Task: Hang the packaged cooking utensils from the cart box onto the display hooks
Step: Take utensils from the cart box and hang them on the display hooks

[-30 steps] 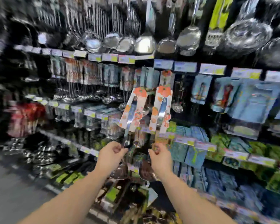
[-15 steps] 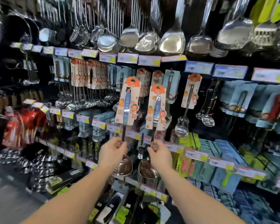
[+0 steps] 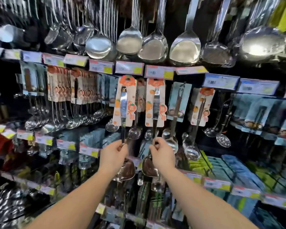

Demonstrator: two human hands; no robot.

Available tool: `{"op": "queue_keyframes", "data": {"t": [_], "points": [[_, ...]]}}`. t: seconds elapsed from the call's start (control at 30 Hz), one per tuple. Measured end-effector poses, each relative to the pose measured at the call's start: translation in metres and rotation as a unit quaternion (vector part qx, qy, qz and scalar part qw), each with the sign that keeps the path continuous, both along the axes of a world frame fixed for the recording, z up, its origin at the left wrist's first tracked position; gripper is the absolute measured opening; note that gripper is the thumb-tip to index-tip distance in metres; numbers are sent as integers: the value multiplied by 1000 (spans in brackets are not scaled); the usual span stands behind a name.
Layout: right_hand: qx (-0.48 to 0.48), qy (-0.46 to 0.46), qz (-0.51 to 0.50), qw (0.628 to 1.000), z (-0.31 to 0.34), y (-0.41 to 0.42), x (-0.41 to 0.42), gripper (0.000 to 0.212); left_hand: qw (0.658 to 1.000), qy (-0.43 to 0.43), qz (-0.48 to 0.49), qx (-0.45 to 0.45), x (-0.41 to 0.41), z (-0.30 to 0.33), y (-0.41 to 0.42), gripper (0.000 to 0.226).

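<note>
I hold two packaged steel spatulas upright in front of the display wall. My left hand (image 3: pixel 113 157) grips the handle of the left spatula (image 3: pixel 123 111), whose orange-and-white card reaches up to the price-tag rail. My right hand (image 3: pixel 162 154) grips the handle of the right spatula (image 3: pixel 156 109), with the same kind of card. Both cards' tops sit just under the price labels (image 3: pixel 158 72). The spatula blades hang below my hands. The hooks behind the cards are hidden. The cart box is out of view.
Bare steel ladles and turners (image 3: pixel 185 47) hang in the top row. Similar orange-carded utensils (image 3: pixel 68 86) hang to the left and one (image 3: pixel 202 106) to the right, with a blue-carded one (image 3: pixel 178 101) between. Blue and green packages (image 3: pixel 229 171) fill the lower right shelves.
Both hands have raised the two spatulas up and closer to the display, so the cards' tops now reach the price-label rail. The view has tilted upward.
</note>
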State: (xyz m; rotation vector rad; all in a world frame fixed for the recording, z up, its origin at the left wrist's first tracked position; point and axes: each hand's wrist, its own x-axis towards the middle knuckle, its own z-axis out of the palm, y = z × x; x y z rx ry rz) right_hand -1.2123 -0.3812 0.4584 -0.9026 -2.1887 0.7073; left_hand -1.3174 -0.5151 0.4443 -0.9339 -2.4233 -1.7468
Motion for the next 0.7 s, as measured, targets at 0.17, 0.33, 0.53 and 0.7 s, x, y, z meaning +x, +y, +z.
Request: {"op": "queue_keyframes", "data": {"t": [0.17,0.33,0.53,0.7], "points": [[0,30,-20,999,-2,4,-20,9,999,0,-51,20,-21,2,12,21],[-37,39,-45,998,-3,4,-38,33,996,-2,-88,16,-36,-2,14,19],[-39,38,-95,994,16,2,-51,60,995,-6,-94,16,-54,-13,19,19],[-88,49,4,995,13,-12,-65,37,993,-14,-115,16,-51,-22,35,17]]}}
